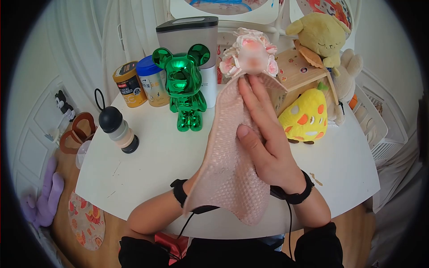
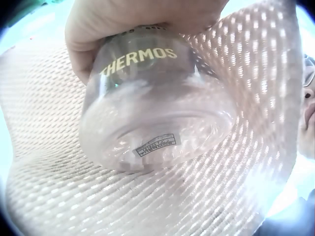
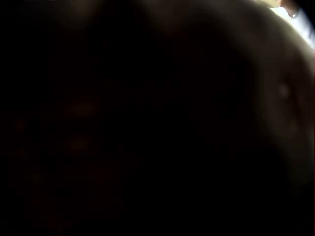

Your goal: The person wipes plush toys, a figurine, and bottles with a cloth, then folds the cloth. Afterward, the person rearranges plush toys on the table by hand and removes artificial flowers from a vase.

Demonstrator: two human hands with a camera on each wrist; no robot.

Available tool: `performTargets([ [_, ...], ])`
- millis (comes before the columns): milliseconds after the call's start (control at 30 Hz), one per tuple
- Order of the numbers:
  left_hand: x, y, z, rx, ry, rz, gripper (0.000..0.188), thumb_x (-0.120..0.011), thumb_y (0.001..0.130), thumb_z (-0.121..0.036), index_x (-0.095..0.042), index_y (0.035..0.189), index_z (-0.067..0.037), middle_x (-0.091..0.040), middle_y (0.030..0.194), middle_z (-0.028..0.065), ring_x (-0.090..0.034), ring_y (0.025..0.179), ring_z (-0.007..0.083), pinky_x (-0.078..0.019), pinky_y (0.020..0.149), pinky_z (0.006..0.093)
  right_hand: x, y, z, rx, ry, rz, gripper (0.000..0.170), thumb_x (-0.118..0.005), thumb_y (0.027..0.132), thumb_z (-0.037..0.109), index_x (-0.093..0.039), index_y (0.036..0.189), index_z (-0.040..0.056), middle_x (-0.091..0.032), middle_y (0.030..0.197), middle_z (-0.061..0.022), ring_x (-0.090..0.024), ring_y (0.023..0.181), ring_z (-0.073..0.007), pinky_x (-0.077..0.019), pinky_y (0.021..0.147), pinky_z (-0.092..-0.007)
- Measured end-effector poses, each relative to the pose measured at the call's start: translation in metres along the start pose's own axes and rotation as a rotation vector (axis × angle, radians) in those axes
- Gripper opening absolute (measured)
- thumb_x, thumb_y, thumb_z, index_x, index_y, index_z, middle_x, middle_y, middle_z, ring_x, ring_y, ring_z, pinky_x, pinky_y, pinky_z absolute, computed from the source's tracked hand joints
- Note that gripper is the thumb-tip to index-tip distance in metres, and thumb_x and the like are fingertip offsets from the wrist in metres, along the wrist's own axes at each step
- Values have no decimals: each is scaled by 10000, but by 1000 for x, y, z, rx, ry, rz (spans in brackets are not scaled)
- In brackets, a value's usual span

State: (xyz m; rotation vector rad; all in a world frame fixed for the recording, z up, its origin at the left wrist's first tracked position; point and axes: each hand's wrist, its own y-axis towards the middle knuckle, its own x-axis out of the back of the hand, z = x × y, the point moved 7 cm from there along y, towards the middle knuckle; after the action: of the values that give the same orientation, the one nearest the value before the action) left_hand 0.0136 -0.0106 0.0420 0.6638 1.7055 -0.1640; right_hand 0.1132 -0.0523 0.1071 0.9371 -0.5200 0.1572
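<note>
My left hand [image 2: 142, 14] grips a clear plastic cup [image 2: 147, 93] lettered THERMOS, its base tilted toward the left wrist camera. A pale pink waffle-weave cloth [image 1: 228, 152] spreads behind the cup in that view. From the head, the cloth hangs upright over the table and hides the cup and my left fingers. My right hand [image 1: 270, 143] lies against the cloth's near side with long, straight fingers pointing up to its top edge and the thumb resting on the weave. The right wrist view is almost wholly dark.
Left on the white table [image 1: 152, 178] stand a lidded bottle [image 1: 118, 129], two cans and a shiny green bear figure [image 1: 183, 85]. A grey-white appliance [image 1: 187, 35] stands behind. Right are a yellow plush [image 1: 306, 116], a wooden house [image 1: 290, 71] and a pale plush toy [image 1: 319, 38].
</note>
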Motion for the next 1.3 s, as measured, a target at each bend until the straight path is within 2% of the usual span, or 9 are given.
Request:
performTargets([
  [333, 6, 2, -7, 243, -44, 133, 513, -446, 1074, -467, -465, 1455, -125, -575, 1381, 121, -591, 1230, 258, -519, 1014, 406, -45, -20, -12, -100, -41, 100, 703, -600, 969, 137, -279, 1579, -3, -216, 1599, -325, -196, 1511, -472, -182, 1223, -464],
  [667, 75, -45, 13, 101, 700, -157, 594, -469, 1076, -419, -305, 1563, -123, -483, 1484, 119, -521, 1329, 266, -492, 1078, 436, -1, -6, -37, -181, 169, -15, 670, -526, 1042, 209, -219, 1598, -5, -79, 1680, -256, -68, 1571, -340, -86, 1234, -400],
  [733, 86, -46, 8, 189, 469, -175, 609, -446, 1085, -358, -201, 1599, -141, -347, 1579, 128, -436, 1410, 274, -420, 1149, 467, -6, -8, -35, -158, 121, -68, 719, -549, 1025, 212, -183, 1601, -16, -85, 1669, -278, -73, 1567, -372, -110, 1232, -409],
  [867, 79, -34, 10, 180, 521, -163, 610, -447, 1083, -373, -214, 1593, -134, -371, 1561, 128, -454, 1392, 273, -432, 1139, 462, -29, -18, -8, -150, 38, -6, 761, -586, 999, 208, -176, 1598, -21, -122, 1644, -310, -122, 1546, -431, -154, 1228, -435],
  [933, 75, -28, 8, 174, 563, -160, 611, -447, 1081, -383, -222, 1590, -129, -388, 1549, 127, -466, 1380, 272, -439, 1132, 458, -41, -21, 3, -93, -7, 77, 790, -602, 951, 178, -178, 1585, -28, -156, 1602, -350, -210, 1461, -567, -260, 1194, -530],
  [967, 74, -28, 6, 171, 583, -164, 612, -448, 1081, -388, -226, 1588, -127, -396, 1543, 127, -472, 1374, 271, -443, 1128, 456, -41, -20, 4, -82, 0, 68, 768, -591, 965, 182, -186, 1579, -38, -169, 1593, -353, -249, 1440, -574, -294, 1175, -541],
  [1200, 62, -31, 1, 76, 682, -167, 622, -450, 1076, -424, -254, 1576, -110, -453, 1500, 125, -515, 1333, 268, -470, 1104, 443, -16, -10, -14, -53, 160, -53, 721, -548, 1012, 185, -173, 1584, -41, -110, 1618, -357, -140, 1514, -505, -197, 1222, -476],
  [1267, 59, -34, 5, 42, 695, -165, 625, -451, 1074, -434, -262, 1572, -106, -469, 1488, 124, -527, 1321, 267, -478, 1097, 440, -3, -7, -25, -86, 207, -89, 723, -534, 1026, 198, -152, 1587, -50, -60, 1635, -352, -55, 1548, -453, -133, 1236, -443],
  [1300, 58, -37, 8, 26, 702, -165, 627, -451, 1073, -439, -266, 1570, -103, -477, 1482, 124, -533, 1315, 266, -481, 1093, 438, 2, -5, -33, -116, 275, -108, 736, -537, 1036, 196, -128, 1599, -42, -66, 1665, -290, -27, 1569, -362, -62, 1241, -402],
])
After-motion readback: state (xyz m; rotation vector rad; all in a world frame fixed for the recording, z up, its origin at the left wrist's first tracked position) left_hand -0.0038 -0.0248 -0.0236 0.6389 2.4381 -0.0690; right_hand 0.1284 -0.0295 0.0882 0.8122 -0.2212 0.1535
